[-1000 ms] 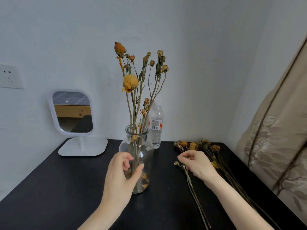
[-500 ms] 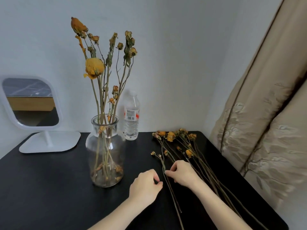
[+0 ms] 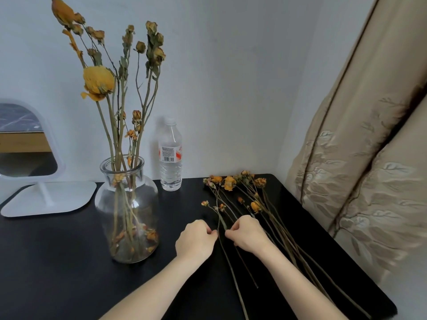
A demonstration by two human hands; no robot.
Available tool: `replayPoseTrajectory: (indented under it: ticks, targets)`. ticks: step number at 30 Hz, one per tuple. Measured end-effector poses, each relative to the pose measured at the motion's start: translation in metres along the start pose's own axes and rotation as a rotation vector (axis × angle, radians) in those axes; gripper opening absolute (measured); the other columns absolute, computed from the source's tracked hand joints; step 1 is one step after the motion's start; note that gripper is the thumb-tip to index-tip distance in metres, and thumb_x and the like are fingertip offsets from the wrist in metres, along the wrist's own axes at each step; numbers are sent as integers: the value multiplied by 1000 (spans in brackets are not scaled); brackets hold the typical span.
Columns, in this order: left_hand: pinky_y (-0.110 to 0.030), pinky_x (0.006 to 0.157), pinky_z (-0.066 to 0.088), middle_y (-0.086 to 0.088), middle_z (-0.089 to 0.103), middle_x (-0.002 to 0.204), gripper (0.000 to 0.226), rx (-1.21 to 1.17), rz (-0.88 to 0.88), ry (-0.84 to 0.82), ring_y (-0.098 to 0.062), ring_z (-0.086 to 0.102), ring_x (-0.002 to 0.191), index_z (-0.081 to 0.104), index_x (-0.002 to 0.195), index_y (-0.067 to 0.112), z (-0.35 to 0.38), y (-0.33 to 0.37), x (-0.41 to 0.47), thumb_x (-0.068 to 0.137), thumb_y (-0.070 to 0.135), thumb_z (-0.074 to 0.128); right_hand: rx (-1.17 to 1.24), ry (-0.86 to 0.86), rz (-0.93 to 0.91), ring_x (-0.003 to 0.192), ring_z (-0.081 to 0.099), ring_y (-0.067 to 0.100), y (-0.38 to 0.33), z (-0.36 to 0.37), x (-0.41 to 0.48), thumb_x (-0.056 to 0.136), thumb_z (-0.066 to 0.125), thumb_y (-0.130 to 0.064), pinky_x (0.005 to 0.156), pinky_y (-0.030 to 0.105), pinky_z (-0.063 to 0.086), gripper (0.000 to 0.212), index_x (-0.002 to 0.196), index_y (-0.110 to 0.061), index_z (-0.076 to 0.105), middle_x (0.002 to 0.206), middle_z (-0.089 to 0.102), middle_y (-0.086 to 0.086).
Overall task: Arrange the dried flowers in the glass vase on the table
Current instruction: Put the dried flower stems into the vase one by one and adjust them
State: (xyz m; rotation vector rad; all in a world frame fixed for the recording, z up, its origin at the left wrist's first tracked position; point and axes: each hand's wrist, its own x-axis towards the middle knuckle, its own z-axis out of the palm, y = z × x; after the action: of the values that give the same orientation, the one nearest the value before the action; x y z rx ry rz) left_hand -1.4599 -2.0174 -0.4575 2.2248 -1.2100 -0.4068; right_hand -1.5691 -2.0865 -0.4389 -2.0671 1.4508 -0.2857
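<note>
Half cut off at left, a white mirror [image 3: 27,144]. Fingertips mostly hidden: right hand [image 3: 248,234] curled, pinching a thin stem [image 3: 218,219]; left hand [image 3: 196,240] curled against it (grip unclear). More dried flowers [image 3: 228,182] loose alongside, on the black desk [image 3: 57,262]. Glass vase [image 3: 138,204] at left with tall blooms [image 3: 99,82]; water bottle [image 3: 171,158] behind. White wall, beige curtain [image 3: 369,158] at right.

Single head camera, close, facing forward-down over table [image 3: 57,269].

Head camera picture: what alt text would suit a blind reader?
Left hand and right hand pinch one dried stem lying on a black table beside more loose stems. A glass vase of dried flowers stands left, water bottle behind.
</note>
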Motion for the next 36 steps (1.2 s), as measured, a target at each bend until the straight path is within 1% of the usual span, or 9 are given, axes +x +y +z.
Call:
replayPoseTrajectory:
  ticks: [6,8,11,16,19,22,25,32,36]
  targets:
    - [-27,57,39,7,53,65,29,127,-24,-1,-17,54,64,58,74,18,5,14,10,84,45,56,16,48,40,72,69,24,5,-7,3,83,60,-26,73,36,57,25,67,-9,69,65,63,3]
    - [-28,58,39,6,51,66,25,166,-21,-5,-18,53,65,55,75,17,8,19,11,85,40,56,2,56,64,73,69,22,7,-8,5,84,60,-27,72,35,57,25,72,-8,70,66,64,2]
    - [-28,58,38,7,46,63,28,197,-19,-4,-18,49,64,44,64,19,8,23,11,87,33,53,-19,74,106,73,70,20,10,-8,7,85,60,-28,70,33,57,23,76,-8,71,67,64,0]
    - [-29,61,39,5,49,68,33,165,-48,-78,-19,51,68,37,62,20,-4,22,11,88,32,51,-15,82,130,75,70,23,14,-10,9,85,59,-26,72,36,58,24,82,-5,72,68,65,2]
    - [-28,57,36,4,46,63,33,111,-40,-91,-16,48,61,37,60,19,-14,16,11,90,30,47,-10,78,142,73,69,21,17,-11,10,86,58,-26,70,34,56,24,80,-6,70,69,64,2]
    - [-28,57,37,4,48,67,25,68,-11,-48,-15,50,63,45,71,18,-25,8,9,92,31,45,5,79,161,72,67,20,18,-13,11,88,58,-26,70,32,55,23,82,-7,70,71,64,3]
    - [-25,54,36,5,49,75,17,49,6,-10,-11,49,65,46,86,18,-35,-1,5,95,30,41,6,89,171,66,62,18,18,-13,11,88,56,-25,64,30,52,22,71,-12,63,69,62,2]
    - [-25,52,36,4,52,73,20,-10,30,58,-10,48,61,41,76,21,-51,-15,-3,95,29,41,1,121,167,56,57,15,15,-10,7,88,56,-25,54,26,45,31,59,-15,55,60,57,-1]
    - [-25,53,40,3,52,72,18,-16,46,75,-11,48,60,43,81,19,-54,-15,-5,96,29,41,30,108,129,69,66,21,10,-11,2,87,58,-25,69,35,56,25,69,-11,67,66,61,2]
